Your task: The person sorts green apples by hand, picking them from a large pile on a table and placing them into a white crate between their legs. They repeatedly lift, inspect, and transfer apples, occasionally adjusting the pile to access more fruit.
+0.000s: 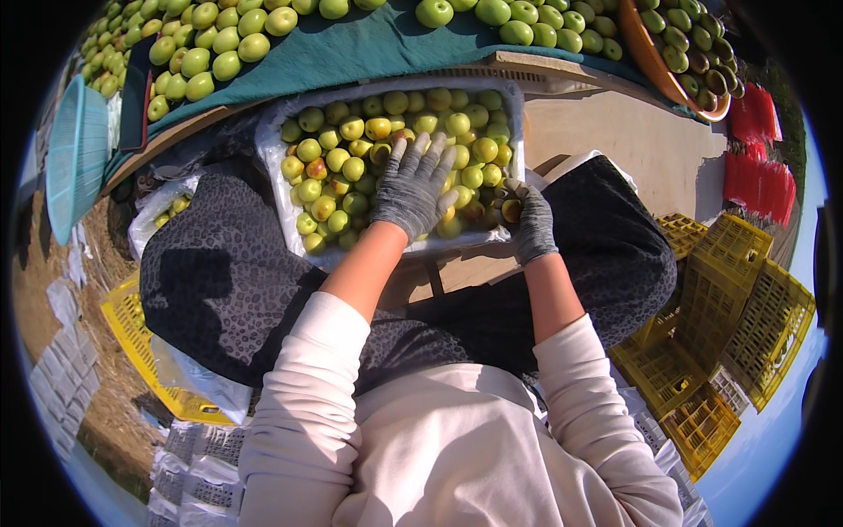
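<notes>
A crate lined with white plastic film [270, 180] stands between my knees, full of round yellow-green fruits [338, 158] that look like jujubes, some with reddish-brown patches. My left hand [413, 186], in a grey glove, lies flat on the fruits near the middle of the crate, its fingers stretched out and apart. At the crate's right edge, my right hand [532, 224], gloved too, has its fingers curled round one brown-blushed fruit [511, 211]. The palm side of the left hand is hidden.
Beyond the crate, a sloping table with green cloth [369, 48] bears many green fruits. An orange basin [654, 61] of fruit sits at its right end. A blue basket [77, 162] is at left. Yellow crates [711, 299] are stacked at right; another yellow crate [158, 373] stands lower left.
</notes>
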Motion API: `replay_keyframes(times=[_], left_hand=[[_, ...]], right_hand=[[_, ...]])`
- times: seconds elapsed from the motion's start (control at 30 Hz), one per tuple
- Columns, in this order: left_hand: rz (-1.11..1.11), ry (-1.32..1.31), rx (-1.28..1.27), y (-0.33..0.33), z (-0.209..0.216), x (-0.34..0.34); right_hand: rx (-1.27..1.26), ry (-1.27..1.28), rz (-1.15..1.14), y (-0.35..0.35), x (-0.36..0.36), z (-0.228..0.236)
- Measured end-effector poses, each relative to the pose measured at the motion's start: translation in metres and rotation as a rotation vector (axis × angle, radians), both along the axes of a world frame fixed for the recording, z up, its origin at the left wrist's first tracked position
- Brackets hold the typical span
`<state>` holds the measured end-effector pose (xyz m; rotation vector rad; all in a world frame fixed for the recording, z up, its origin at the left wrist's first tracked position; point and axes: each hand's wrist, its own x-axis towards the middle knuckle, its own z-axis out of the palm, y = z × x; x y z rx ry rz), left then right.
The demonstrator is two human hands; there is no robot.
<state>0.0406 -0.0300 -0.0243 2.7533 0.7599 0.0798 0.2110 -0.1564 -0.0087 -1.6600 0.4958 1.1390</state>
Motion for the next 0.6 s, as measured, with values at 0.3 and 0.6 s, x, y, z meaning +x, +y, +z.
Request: replay_keyframes(times=[0.3,0.6], left_hand=[[-0.141,0.227,0.029,-0.032,-0.001,0.003],[-0.042,0.139,-0.008,-0.036,0.003,0.004]], right_hand=[[0.256,0.094,0.146,-0.031,-0.015,0.006],[0.013,-0.356,0.457,-0.032,-0.020,-0.009]])
